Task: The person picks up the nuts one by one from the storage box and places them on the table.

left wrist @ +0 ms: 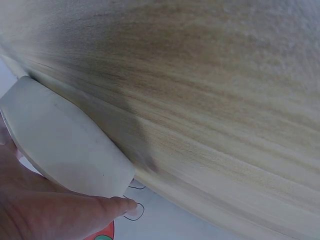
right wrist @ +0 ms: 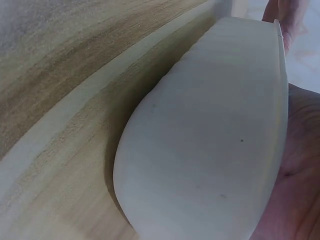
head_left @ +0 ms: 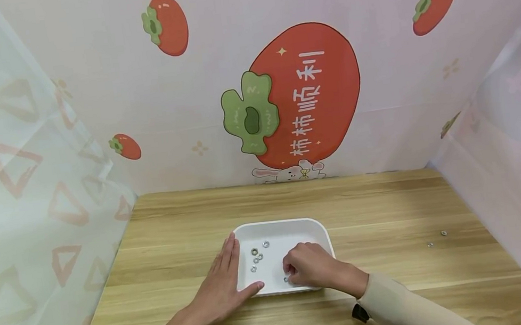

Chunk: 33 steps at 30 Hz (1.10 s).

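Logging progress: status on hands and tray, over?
Left hand against white tray. Right hand curled inside, at nut. Two small pieces outside, rightward. Nothing visibly blocking.

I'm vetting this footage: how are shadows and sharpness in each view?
Head: fairly even light, metal rings lacking detail; left wrist: shadow on the table beside the tray, grain soft; right wrist: shadow along the tray's base, table blurred top-left.
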Available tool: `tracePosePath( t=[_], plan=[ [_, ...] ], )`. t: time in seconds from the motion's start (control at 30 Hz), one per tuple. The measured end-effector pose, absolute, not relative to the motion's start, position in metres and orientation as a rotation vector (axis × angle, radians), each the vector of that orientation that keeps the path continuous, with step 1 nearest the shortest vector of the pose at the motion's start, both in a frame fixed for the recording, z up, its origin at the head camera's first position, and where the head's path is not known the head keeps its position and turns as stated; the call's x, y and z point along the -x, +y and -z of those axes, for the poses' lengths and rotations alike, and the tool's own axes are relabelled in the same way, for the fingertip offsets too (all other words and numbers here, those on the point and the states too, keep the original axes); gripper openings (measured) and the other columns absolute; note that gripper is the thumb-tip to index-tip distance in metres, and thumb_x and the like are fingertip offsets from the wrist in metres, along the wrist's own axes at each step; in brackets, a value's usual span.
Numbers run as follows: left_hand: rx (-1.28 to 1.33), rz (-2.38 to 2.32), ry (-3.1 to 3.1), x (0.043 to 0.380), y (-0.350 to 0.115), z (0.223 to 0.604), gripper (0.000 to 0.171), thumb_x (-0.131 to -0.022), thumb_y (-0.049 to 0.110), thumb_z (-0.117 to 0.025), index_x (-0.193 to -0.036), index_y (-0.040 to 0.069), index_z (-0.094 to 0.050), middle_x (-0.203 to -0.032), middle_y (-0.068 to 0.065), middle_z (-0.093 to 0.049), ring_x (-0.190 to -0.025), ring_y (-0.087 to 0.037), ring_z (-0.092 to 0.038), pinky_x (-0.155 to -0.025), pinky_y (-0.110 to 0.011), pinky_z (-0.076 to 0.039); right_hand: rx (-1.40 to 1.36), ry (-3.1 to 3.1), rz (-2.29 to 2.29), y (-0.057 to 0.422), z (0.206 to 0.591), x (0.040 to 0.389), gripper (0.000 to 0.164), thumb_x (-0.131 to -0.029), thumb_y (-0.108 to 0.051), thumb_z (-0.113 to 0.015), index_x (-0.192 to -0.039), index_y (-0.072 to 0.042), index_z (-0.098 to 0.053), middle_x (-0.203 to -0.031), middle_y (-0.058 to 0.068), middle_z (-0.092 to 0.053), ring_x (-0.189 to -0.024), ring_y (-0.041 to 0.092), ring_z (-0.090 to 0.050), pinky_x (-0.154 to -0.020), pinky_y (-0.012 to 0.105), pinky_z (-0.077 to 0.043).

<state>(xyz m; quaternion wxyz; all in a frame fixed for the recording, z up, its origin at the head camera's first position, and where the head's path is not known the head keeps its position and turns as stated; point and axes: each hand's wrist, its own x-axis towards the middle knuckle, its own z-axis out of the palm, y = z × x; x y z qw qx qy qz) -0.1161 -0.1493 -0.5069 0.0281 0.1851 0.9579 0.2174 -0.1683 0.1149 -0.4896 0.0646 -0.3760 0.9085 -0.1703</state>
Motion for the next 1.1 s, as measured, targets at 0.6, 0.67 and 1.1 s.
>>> tracePosePath(
  t=[0.6, 0.67, 1.1],
  plan=[
    [-0.558, -0.681, 2.960, 0.1145, -0.1491, 0.5066, 0.115, -0.098, 0.070, -0.059, -0.166, -0.008, -0.008, -0.177, -0.019, -0.001, -0.163, -0.037, -0.010, -0.130, -0.055, -0.022, 1.138, 2.713, 0.446, 0.1053, 0.4926, 0.1715, 0.020, -0.073, -0.007, -0.082, -0.068, -0.021, -0.070, -0.060, -0.018, -0.052, -0.059, 0.000, -0.047, -0.055, 0.020, -0.040],
    [-0.557, -0.681, 2.963, 0.1144, -0.1492, 0.5067, 0.115, -0.098, 0.070, -0.059, -0.166, -0.008, -0.008, -0.177, -0.020, -0.001, -0.163, -0.037, -0.010, -0.130, -0.056, -0.022, 1.141, 2.715, 0.448, 0.1050, 0.4928, 0.1714, 0.020, -0.074, -0.007, -0.083, -0.067, -0.021, -0.070, -0.060, -0.019, -0.053, -0.059, 0.000, -0.047, -0.055, 0.020, -0.040],
    [-0.572, -0.665, 2.957, 0.1144, -0.1485, 0.5065, 0.114, -0.099, 0.069, -0.058, -0.166, -0.008, -0.007, -0.177, -0.020, 0.001, -0.163, -0.037, -0.008, -0.130, -0.056, -0.021, 1.182, 2.720, 0.434, 0.1048, 0.4921, 0.1706, 0.025, -0.076, -0.005, -0.080, -0.064, -0.023, -0.068, -0.059, -0.019, -0.053, -0.057, -0.001, -0.045, -0.053, 0.018, -0.039]
  ],
)
